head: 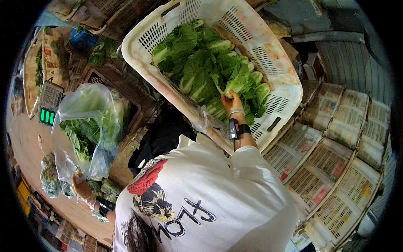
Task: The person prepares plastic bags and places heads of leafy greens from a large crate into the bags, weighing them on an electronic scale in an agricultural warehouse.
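My right hand (232, 104), in a thin clear glove with a black strapped device at the wrist, grips the base of a leafy green lettuce-like head (237, 82) inside a large white plastic basket (285, 123). More such heads lie in the basket, several with pale cut ends at its right side. My left hand (82, 188), gloved too, holds the edge of a clear plastic bag (105, 157) at the left. Leafy greens (83, 135) fill the bag, which rests against a dark plastic crate (137, 115).
A scale display (47, 116) with lit green digits stands at the left of the bag, by a wooden tabletop (28, 148). Bagged vegetables (49, 176) lie near my left hand. White plastic baskets (318, 170) are stacked at the right. Other crates (55, 60) stand at the upper left.
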A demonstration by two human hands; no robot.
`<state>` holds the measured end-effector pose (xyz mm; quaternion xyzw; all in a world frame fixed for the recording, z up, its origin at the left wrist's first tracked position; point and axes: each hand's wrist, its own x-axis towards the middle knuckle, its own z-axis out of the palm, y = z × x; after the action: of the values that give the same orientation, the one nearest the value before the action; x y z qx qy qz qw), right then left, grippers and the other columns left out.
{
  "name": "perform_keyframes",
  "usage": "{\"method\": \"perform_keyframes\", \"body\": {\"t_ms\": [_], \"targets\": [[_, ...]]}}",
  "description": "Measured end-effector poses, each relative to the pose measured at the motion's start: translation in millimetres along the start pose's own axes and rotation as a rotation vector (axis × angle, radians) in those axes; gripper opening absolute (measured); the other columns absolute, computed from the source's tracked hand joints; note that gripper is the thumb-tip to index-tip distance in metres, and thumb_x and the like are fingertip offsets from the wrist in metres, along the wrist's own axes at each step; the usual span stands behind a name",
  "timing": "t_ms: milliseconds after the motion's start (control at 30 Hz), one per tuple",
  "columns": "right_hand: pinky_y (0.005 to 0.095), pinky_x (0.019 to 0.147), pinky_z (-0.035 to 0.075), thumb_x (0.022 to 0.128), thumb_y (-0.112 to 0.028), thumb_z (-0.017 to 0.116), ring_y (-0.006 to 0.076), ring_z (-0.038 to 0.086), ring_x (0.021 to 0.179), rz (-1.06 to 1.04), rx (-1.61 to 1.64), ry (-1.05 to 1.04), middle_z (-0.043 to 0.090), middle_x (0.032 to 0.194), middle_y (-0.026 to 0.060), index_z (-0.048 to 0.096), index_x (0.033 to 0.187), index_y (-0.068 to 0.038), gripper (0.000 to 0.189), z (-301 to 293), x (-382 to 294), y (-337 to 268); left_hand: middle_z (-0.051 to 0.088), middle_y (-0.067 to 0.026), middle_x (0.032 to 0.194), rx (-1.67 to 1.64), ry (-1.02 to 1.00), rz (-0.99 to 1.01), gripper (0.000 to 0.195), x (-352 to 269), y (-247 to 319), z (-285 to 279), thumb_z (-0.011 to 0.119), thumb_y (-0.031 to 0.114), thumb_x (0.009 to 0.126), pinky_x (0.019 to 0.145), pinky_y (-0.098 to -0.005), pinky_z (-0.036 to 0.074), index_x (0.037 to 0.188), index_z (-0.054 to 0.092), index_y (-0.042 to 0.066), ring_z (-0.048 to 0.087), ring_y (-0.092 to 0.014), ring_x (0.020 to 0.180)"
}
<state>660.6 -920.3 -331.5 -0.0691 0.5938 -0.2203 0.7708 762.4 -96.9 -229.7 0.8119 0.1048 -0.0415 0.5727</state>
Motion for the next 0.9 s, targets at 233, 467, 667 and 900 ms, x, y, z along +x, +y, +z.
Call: {"method": "perform_keyframes", "body": {"t_ms": [233, 467, 667, 900], "targets": [[0.035, 0.075, 0.052, 0.077, -0.016, 0.063, 0.0249, 0.054, 0.088, -0.14, 0.054, -0.414, 0.052, 0.098, 0.0141, 0.05, 0.098, 0.001, 0.03, 15, -28, -8, 0.056, -0.0114, 0.107, 0.137, 0.075, 0.082, 0.026, 4, 26, 47, 0.047, 0.007, 0.086, 0.092, -0.0291, 0.039, 0.111, 0.051, -0.001, 0.053, -0.019, 0.098], [0.0358, 0.075, 0.046, 0.081, -0.031, 0.056, 0.0269, 0.053, 0.09, 0.446, -0.727, -0.197, 0.055, 0.091, 0.0144, 0.048, 0.105, 0.001, 0.041, -3, -12, 31, 0.056, -0.0128, 0.108, 0.169, 0.061, -0.1, 0.029, 1, 30, 43, 0.042, 0.009, 0.088, 0.099, -0.0327, 0.033, 0.115, 0.048, -0.001, 0.051, -0.02, 0.103], [0.0387, 0.063, 0.046, 0.073, -0.039, 0.061, 0.0288, 0.059, 0.075, -0.211, -2.555, -1.293, 0.062, 0.079, 0.0156, 0.064, 0.082, -0.002, 0.038, 13, -3, 23, 0.048, -0.0124, 0.121, 0.364, -0.033, -0.082, 0.033, -2, 7, 0, 0.037, 0.01, 0.089, 0.102, -0.0349, 0.029, 0.12, 0.043, 0.0, 0.047, -0.023, 0.111], [0.0385, 0.062, 0.05, 0.08, -0.021, 0.053, 0.0276, 0.061, 0.069, -0.392, -2.801, -0.626, 0.064, 0.08, 0.0163, 0.067, 0.08, -0.003, 0.023, 72, -8, 67, 0.057, -0.0138, 0.108, 0.394, 0.221, -0.027, 0.029, -13, 38, 59, 0.047, 0.006, 0.086, 0.092, -0.0327, 0.039, 0.115, 0.049, 0.001, 0.054, -0.022, 0.098]]}}
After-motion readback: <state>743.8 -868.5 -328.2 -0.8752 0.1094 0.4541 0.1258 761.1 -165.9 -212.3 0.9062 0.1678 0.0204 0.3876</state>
